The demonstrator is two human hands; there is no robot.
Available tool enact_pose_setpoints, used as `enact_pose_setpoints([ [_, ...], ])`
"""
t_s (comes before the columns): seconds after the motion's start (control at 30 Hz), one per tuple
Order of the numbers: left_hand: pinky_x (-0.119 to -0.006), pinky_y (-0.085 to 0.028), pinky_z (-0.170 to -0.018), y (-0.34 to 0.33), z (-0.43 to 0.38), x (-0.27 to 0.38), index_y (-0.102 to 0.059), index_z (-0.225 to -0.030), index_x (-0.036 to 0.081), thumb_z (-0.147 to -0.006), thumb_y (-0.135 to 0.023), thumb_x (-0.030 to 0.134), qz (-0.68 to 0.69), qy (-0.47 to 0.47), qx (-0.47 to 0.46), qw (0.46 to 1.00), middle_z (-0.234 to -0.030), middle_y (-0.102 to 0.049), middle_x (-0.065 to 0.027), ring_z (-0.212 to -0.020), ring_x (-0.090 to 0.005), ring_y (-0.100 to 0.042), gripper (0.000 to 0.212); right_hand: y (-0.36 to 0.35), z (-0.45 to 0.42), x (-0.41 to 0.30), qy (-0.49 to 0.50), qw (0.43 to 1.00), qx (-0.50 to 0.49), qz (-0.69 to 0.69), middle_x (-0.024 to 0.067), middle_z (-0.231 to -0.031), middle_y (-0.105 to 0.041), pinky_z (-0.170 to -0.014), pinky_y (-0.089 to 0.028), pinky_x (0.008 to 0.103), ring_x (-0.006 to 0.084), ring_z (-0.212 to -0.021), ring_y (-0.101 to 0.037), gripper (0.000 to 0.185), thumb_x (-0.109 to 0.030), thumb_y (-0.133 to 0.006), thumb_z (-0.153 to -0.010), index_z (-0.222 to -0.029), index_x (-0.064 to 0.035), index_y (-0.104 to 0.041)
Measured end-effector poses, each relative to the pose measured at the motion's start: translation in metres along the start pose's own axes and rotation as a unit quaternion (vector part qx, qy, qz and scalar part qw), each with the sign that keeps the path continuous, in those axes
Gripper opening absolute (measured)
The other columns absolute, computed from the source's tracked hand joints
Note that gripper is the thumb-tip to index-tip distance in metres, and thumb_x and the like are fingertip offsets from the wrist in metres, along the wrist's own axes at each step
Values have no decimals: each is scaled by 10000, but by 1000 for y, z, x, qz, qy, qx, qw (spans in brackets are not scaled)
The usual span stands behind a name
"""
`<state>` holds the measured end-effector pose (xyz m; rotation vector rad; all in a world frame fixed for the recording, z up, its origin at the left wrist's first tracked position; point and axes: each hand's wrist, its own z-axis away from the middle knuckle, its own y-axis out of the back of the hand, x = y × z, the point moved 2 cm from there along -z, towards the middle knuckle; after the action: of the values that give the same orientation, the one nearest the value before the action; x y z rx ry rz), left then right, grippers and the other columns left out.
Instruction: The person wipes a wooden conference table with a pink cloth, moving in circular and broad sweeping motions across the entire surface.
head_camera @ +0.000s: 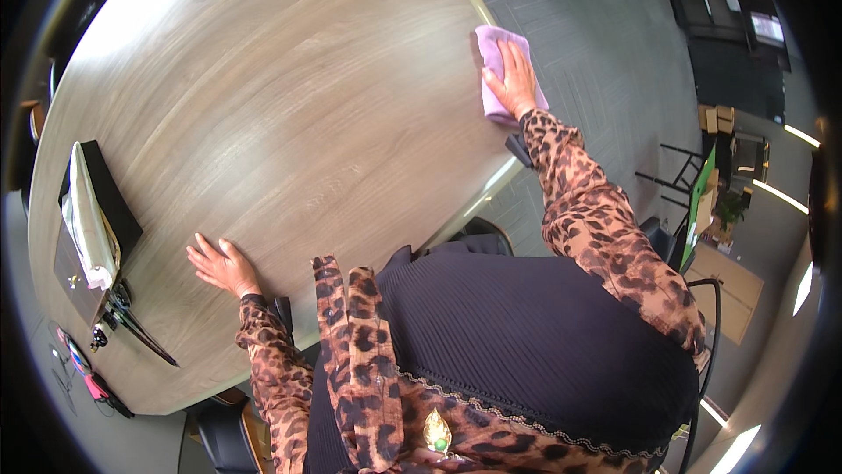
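Note:
Under my right hand (515, 79) lies a folded lilac cloth (493, 96), pressed flat near the right edge of a wood-grain tabletop (316, 112). Part of the cloth reaches that edge. My fingers are spread over its upper side. My left hand (223, 267) rests palm down on the bare wood at the lower left, fingers apart, holding nothing. Left of it stands a dark box or holder (108, 191) with a pale packet or bundle (89, 217) in it. A dark strap-like item (141, 326) trails from there across the tabletop.
Pink and blue items (92, 375) are at the table's far lower left edge. A black chair (227, 434) stands below the near edge, and another chair back (487, 234) is close to my body. Grey patterned flooring (579, 79) runs along the right, with a green board (700, 198) beyond.

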<state>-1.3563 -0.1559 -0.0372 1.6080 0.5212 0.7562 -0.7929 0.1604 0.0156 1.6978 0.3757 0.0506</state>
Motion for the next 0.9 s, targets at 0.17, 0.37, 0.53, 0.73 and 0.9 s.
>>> enact_pose_setpoints([
  [0.17, -540, -124, -1129, -10, -5, 0, -365, -1432, 177, -933, -425, 402, 7, -9, 25, 1000, -1516, -245, -175, -1413, -311, -202, 551, 10, 78, -33, -92, 991, 35, 91, 128, -1468, -322, -1089, -177, 567, 289, -1377, -258, 719, -521, -569, -800, -1404, -181, -380],
  [0.37, -562, -97, -1128, -16, -5, 10, -352, -1442, 194, -930, -443, 451, 33, 17, -13, 999, -1523, -226, -181, -1423, -316, -179, 580, -1, 140, -112, -174, 976, -55, 120, 124, -1506, -263, -1135, -65, 550, 272, -1416, -181, 733, -584, -480, -848, -1438, -172, -338],
  [0.53, -554, -82, -1133, -18, -9, 15, -359, -1432, 145, -933, -457, 427, 170, 17, -37, 985, -1502, -255, -193, -1420, -332, -174, 581, -15, 183, -210, -120, 980, -141, 74, 130, -1545, -152, -1144, 21, 536, 267, -1443, -82, 753, -578, -432, -872, -1476, -166, -254],
  [0.73, -526, -191, -1111, -16, 5, -11, -382, -1400, 76, -916, -505, 254, 359, -73, 7, 930, -1475, -296, -202, -1364, -340, -285, 530, -27, 229, -308, 40, 983, -178, -5, 146, -1550, -130, -1132, 32, 558, 297, -1442, -64, 789, -527, -543, -819, -1465, -152, -287],
  [0.9, -507, -182, -1121, -15, 22, -65, -392, -1398, 97, -914, -501, 240, 253, -53, 19, 966, -1470, -316, -194, -1377, -342, -271, 516, -42, 235, -356, 165, 948, -270, -26, 157, -1554, -100, -1126, 66, 561, 298, -1448, -26, 796, -520, -535, -827, -1480, -164, -252],
])
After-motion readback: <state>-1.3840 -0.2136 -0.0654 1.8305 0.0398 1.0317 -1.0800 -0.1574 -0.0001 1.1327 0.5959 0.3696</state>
